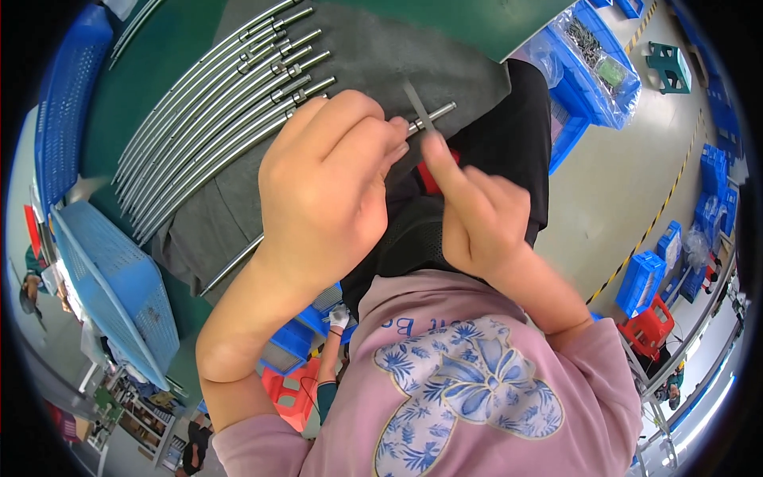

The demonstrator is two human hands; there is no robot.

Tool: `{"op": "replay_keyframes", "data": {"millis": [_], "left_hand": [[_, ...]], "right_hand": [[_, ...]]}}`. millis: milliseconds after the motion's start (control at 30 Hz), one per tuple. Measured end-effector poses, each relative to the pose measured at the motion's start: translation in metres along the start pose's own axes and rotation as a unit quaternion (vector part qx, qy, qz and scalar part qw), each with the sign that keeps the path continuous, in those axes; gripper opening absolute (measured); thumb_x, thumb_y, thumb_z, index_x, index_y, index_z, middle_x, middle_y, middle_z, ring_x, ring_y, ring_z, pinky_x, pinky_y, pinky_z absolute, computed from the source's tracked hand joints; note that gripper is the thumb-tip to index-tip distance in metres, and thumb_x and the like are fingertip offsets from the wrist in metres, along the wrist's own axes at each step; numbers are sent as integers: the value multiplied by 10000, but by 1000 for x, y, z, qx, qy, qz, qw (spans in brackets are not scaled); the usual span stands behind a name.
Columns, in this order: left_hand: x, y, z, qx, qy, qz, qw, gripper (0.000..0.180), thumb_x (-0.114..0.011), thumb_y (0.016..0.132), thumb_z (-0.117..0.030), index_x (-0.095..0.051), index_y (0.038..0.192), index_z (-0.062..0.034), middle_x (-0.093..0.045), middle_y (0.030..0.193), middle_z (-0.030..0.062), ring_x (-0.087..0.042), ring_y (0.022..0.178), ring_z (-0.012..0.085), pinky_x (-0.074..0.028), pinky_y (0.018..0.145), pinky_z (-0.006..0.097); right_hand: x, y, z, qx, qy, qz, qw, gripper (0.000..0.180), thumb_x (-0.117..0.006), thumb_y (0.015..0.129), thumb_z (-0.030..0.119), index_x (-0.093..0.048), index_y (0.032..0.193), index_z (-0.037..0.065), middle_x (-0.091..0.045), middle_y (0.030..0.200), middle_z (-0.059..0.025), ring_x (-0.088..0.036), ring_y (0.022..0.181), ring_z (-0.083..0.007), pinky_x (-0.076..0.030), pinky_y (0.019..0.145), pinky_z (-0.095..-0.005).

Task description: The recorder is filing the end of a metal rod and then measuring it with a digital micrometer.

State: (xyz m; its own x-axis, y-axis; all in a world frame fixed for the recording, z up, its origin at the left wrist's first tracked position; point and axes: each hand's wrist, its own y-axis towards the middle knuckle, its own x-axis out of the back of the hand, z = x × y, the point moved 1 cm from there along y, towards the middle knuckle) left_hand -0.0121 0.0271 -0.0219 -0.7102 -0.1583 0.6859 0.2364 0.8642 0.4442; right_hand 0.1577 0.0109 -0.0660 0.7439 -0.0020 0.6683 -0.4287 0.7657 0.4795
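1. A grey cloth [381,56] lies under both hands.
2. Left of the hands, finished-looking metal rods [214,103] lie in a row.
3. The left hand [326,191] grips one rod [433,114], not yet with the row.
4. The right hand [477,215] pinches a small flat strip [416,103] against the rod's tip.

rod [238,262] middle hidden under left hand [322,191], right hand [477,211] fingers [435,151] blurred

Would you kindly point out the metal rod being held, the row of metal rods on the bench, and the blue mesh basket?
held metal rod [442,110], head view, on its threaded tip past the fingers.
row of metal rods [214,103], head view, mid-length of the bundle.
blue mesh basket [119,286], head view, on its mesh side wall.
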Motion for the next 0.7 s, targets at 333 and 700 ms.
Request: {"op": "replay_keyframes", "data": {"millis": [333, 700], "left_hand": [[3, -2, 4, -52, 64, -15, 997, 281, -727, 601, 35, -672, 870, -25, -561, 756, 52, -519, 634, 228, -418, 538, 327], [3, -1, 4, -52, 70, -20, 996, 301, -713, 584, 35, -678, 877, -21, -558, 757, 49, -521, 640, 222, -426, 542, 324]], "right_hand": [[10, -41, -12, 15, 39, -67, 997, 619, -551, 592, -53, -613, 1208, -42, -270, 544, -14, -259, 396, -146, -237, 385, -285], [14, -21, 1, -32, 86, -51, 995, 609, -544, 638, -106, -592, 1241, -34, -344, 537, -33, -347, 395, -157, -315, 397, -278]]}}
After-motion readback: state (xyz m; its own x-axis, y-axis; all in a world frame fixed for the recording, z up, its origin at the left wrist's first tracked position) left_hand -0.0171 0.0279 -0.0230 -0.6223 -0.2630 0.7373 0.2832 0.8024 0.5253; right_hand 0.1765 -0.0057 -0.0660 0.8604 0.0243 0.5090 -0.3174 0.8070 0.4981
